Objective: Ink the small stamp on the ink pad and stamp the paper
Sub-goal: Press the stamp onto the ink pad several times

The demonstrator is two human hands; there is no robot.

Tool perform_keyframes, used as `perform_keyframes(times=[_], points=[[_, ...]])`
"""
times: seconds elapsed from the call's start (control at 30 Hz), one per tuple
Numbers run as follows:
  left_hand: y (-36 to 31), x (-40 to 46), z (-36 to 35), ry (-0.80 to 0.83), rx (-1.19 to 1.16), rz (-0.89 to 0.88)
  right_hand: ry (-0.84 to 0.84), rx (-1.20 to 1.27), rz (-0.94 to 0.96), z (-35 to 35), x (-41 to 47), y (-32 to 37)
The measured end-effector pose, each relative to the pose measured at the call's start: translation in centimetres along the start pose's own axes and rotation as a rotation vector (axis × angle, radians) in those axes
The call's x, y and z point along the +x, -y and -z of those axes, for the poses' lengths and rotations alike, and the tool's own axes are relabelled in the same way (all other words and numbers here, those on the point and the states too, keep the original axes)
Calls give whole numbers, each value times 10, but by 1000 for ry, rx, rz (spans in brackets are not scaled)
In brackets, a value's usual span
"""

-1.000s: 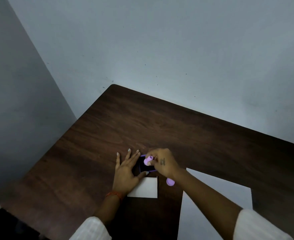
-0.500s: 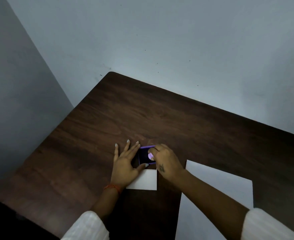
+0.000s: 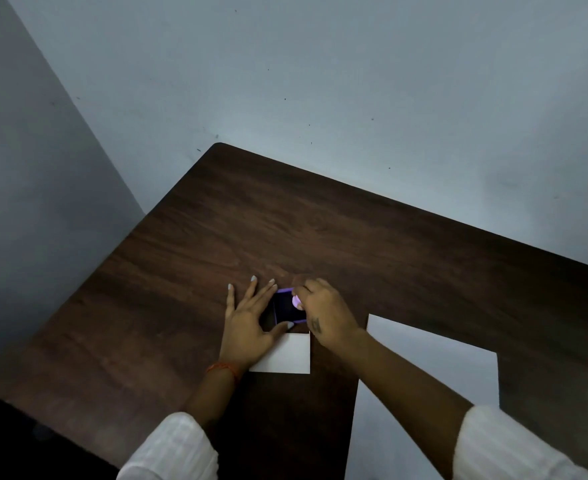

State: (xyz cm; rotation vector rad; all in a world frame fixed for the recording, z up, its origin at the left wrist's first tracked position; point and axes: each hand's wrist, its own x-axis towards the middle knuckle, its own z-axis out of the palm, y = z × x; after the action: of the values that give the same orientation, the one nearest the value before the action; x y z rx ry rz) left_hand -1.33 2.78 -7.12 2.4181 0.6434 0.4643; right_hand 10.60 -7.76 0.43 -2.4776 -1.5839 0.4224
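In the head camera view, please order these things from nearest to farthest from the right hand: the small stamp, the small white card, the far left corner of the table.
1. small stamp: held in the right hand, over the ink pad.
2. small white card: just below the hands, near the wrist.
3. far left corner of the table: far up, by the wall.

One dark brown wooden tabletop carries one small pale-lilac round stamp, one dark square ink pad with a purple rim and two white paper sheets: one small card, one large sheet. Two bare hands show, left and right
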Motion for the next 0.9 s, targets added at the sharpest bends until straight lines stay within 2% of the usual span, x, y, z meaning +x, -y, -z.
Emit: perform_keyframes(times=[0.07, 0.17, 0.37, 0.5, 0.57, 0.7, 0.9], points=[[1, 0, -1, 0, 13, -4, 48, -72, 52, 4, 4, -1], [1, -1, -1, 2, 23, -9, 101, -33, 65, 13, 14, -6], [1, 0, 0, 4, 3, -6, 13, -25, -82, -7, 3, 7], [-1, -1, 2, 3, -1, -11, 87, 203, -192, 17, 16, -2], [-2, -1, 2, 1, -2, -12, 101, 234, -196, 16, 12, -1], [0, 0, 2, 14, 5, -12, -70, 150, -52, -9, -14, 9], [-1, -1, 2, 17, 4, -22, -1, -4, -69, -12, -3, 8]])
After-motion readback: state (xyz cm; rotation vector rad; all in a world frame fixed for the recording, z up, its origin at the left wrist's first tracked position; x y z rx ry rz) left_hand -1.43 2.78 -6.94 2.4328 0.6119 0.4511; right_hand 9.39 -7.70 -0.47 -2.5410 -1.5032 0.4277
